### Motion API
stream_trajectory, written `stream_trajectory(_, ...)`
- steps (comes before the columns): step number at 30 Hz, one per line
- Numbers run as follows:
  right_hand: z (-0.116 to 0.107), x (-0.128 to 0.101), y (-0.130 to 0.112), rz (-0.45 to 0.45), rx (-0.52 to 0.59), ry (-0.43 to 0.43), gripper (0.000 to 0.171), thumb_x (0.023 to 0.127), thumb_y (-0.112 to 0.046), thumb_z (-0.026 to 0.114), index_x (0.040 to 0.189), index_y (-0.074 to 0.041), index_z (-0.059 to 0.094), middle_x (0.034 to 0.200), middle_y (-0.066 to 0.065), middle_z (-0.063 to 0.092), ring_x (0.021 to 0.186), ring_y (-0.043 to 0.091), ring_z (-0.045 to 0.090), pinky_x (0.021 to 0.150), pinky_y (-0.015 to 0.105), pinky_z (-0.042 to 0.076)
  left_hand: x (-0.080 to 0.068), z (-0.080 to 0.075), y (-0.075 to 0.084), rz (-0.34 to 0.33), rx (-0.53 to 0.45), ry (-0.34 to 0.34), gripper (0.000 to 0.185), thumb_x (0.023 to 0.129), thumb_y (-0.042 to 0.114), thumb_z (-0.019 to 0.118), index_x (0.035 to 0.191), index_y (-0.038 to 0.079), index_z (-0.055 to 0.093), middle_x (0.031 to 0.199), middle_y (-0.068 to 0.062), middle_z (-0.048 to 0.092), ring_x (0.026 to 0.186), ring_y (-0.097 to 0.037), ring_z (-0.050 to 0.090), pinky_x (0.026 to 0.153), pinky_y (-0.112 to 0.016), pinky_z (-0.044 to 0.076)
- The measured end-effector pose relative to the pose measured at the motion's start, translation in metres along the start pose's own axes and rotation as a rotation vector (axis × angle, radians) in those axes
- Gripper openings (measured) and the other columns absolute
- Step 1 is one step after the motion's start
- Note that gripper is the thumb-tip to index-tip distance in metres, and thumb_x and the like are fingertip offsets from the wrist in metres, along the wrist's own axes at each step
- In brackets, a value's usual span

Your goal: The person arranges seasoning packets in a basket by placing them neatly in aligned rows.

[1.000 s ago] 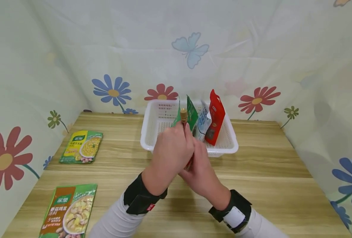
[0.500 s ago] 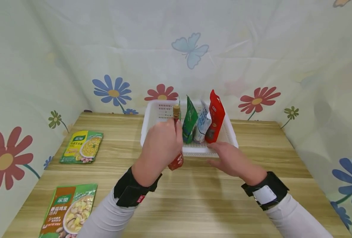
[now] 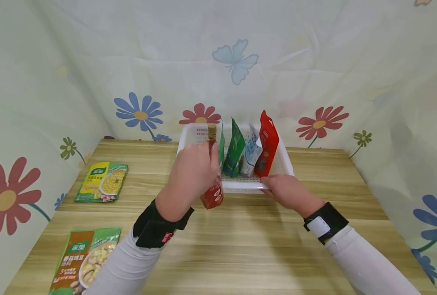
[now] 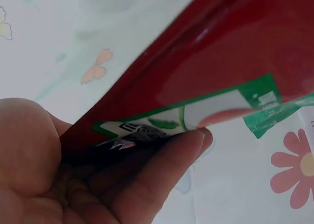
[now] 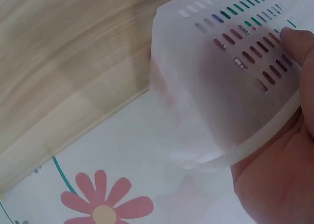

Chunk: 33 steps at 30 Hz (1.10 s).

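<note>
My left hand (image 3: pixel 194 168) pinches a red packet (image 3: pixel 213 194) by its upper part, holding it upright at the front left of a white plastic basket (image 3: pixel 240 186). In the left wrist view, the thumb and fingers lie on either side of the red packet (image 4: pixel 235 47), which has a green-bordered label. My right hand (image 3: pixel 290 192) grips the basket's front rim near the right corner; in the right wrist view its thumb lies against the slotted wall of the basket (image 5: pixel 196 96). Standing in the basket are green packets (image 3: pixel 235 149), a light blue-white packet (image 3: pixel 252 153) and a red pouch (image 3: pixel 268 143).
To the left on the wooden table (image 3: pixel 218 254) lie a yellow-green soup packet (image 3: pixel 101 182) and, closer in, a brown-green soup packet (image 3: pixel 83 262). A flower-printed cloth (image 3: pixel 167 53) encloses the table at the back and sides.
My right hand has let go of the red packet, moved right and taken hold of the basket's front rim. My left hand has shifted left with the packet.
</note>
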State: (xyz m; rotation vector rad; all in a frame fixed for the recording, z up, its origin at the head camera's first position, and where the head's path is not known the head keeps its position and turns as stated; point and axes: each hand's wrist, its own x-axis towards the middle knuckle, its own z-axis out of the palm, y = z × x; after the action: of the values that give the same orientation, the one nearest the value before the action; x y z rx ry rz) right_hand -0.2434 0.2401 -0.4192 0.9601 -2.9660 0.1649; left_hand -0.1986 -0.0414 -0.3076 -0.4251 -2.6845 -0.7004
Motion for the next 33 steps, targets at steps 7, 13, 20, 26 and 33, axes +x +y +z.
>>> stream_trajectory(7, -0.001, 0.003, 0.006, -0.014, 0.029, -0.04, 0.017, 0.091, -0.018, 0.078, 0.103, -0.011, 0.069, 0.083, 0.0, 0.069, 0.072, 0.013, 0.059, 0.078, 0.037, 0.061, 0.024, -0.013, -0.006, -0.034, -0.018, -0.099, 0.036, 0.106, 0.028, 0.052, 0.078, 0.007, 0.058, 0.064, -0.008, 0.059, 0.057, -0.022, 0.062, 0.057, -0.029, 0.053)
stream_trajectory(13, -0.002, 0.004, 0.008, -0.025, 0.031, -0.047, 0.014, 0.092, -0.019, 0.078, 0.099, -0.012, 0.068, 0.08, -0.001, 0.068, 0.07, 0.013, 0.059, 0.076, 0.035, 0.06, 0.046, -0.023, -0.012, -0.08, -0.014, -0.144, 0.033, 0.106, 0.029, 0.05, 0.086, 0.005, 0.06, 0.067, -0.011, 0.061, 0.06, -0.024, 0.064, 0.058, -0.033, 0.053)
stream_trajectory(20, -0.003, 0.004, 0.009, -0.032, 0.04, -0.043, 0.015, 0.091, -0.02, 0.079, 0.098, -0.013, 0.067, 0.079, -0.001, 0.067, 0.069, 0.013, 0.058, 0.074, 0.033, 0.058, 0.07, -0.03, -0.019, -0.091, 0.044, -0.214, 0.032, 0.105, 0.025, 0.049, 0.091, 0.002, 0.065, 0.073, -0.011, 0.06, 0.061, -0.024, 0.06, 0.056, -0.029, 0.047)
stream_trajectory(26, -0.003, 0.004, 0.01, -0.024, 0.031, -0.049, 0.017, 0.091, -0.02, 0.079, 0.1, -0.012, 0.068, 0.082, 0.0, 0.069, 0.07, 0.013, 0.06, 0.077, 0.035, 0.06, 0.09, -0.031, -0.025, -0.112, 0.086, -0.292, 0.029, 0.104, 0.025, 0.05, 0.098, 0.001, 0.064, 0.076, -0.009, 0.057, 0.062, -0.022, 0.058, 0.056, -0.028, 0.043)
stream_trajectory(33, -0.003, 0.005, 0.01, -0.02, 0.025, -0.061, 0.016, 0.092, -0.021, 0.078, 0.102, -0.012, 0.069, 0.082, 0.0, 0.07, 0.07, 0.013, 0.059, 0.075, 0.034, 0.059, 0.107, -0.028, -0.032, -0.189, 0.076, -0.382, 0.019, 0.098, 0.016, 0.05, 0.09, 0.004, 0.063, 0.075, -0.008, 0.063, 0.057, -0.019, 0.062, 0.054, -0.029, 0.047)
